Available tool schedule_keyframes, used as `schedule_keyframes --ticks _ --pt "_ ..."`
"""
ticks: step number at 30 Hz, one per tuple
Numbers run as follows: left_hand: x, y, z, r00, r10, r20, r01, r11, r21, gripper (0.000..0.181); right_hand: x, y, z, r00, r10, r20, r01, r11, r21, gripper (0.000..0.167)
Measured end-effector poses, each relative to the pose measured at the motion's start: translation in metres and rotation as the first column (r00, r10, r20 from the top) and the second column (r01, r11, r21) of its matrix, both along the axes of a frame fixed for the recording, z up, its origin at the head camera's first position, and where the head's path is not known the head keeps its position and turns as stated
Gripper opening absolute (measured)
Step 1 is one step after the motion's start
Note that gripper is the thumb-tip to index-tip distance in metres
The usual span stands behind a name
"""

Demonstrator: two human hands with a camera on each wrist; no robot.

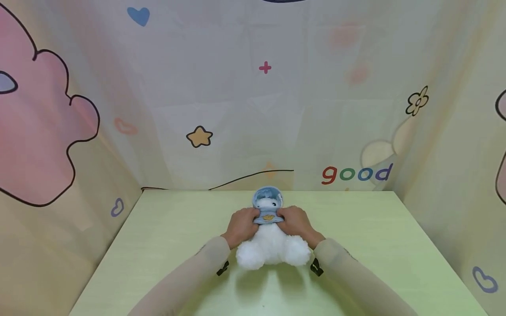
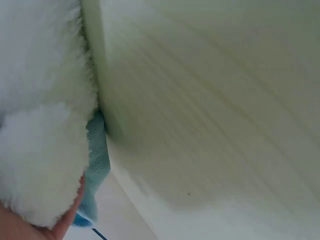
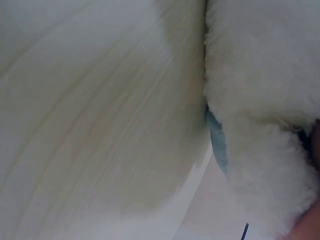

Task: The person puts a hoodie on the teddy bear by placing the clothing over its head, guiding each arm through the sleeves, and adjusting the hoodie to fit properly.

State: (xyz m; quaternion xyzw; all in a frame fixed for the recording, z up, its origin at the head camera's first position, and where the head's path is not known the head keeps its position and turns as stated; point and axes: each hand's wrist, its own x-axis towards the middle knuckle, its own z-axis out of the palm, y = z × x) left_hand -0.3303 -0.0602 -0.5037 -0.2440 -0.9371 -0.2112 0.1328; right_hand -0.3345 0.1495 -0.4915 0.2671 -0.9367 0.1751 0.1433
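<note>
A white fluffy plush toy (image 1: 272,245) sits upright in the head view, its two round feet toward me. It wears a light blue hood (image 1: 268,191) and a short blue cape (image 1: 262,215) with a yellow patch. My left hand (image 1: 242,224) grips the toy's left-hand side at cape height, thumb in front. On the other side my right hand (image 1: 296,221) holds it the same way. White fur (image 2: 42,60) fills much of the left wrist view, with blue cloth (image 2: 97,160) beside it. Fur also hides most of the right fingers in the right wrist view.
The pale green table (image 1: 178,219) lies under the toy, its back edge against a printed curtain (image 1: 237,87). More curtain hangs along both sides. Dark straps (image 1: 316,267) show below the sleeves.
</note>
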Motion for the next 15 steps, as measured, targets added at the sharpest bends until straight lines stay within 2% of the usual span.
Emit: schedule_keyframes --ticks 4,6,8,11,15 --pt "0.004 -0.0004 0.0002 0.996 0.003 -0.087 -0.002 1.0 0.01 0.018 0.0031 -0.0003 0.0004 0.998 -0.034 -0.057 0.032 0.999 -0.032 0.014" --pt "0.0067 -0.0004 0.0002 0.995 -0.01 -0.102 0.013 1.0 0.026 0.013 0.0052 -0.001 0.0007 0.997 -0.016 -0.071 0.013 0.999 -0.036 0.016" --pt "0.0085 -0.0004 -0.0002 0.996 -0.027 -0.084 0.032 0.998 0.061 0.016 0.0068 -0.0021 0.0005 0.997 0.013 -0.07 -0.016 0.999 -0.042 0.021" --pt "0.0095 -0.0009 -0.0008 0.998 -0.051 -0.022 0.053 0.992 0.116 0.017 0.0061 -0.0019 -0.0019 0.998 0.04 -0.043 -0.042 0.997 -0.058 0.02" --pt "0.006 -0.002 -0.003 0.996 -0.089 0.025 0.085 0.987 0.136 0.014 0.0008 0.0008 -0.0052 0.997 0.058 0.043 -0.054 0.994 -0.09 0.014"
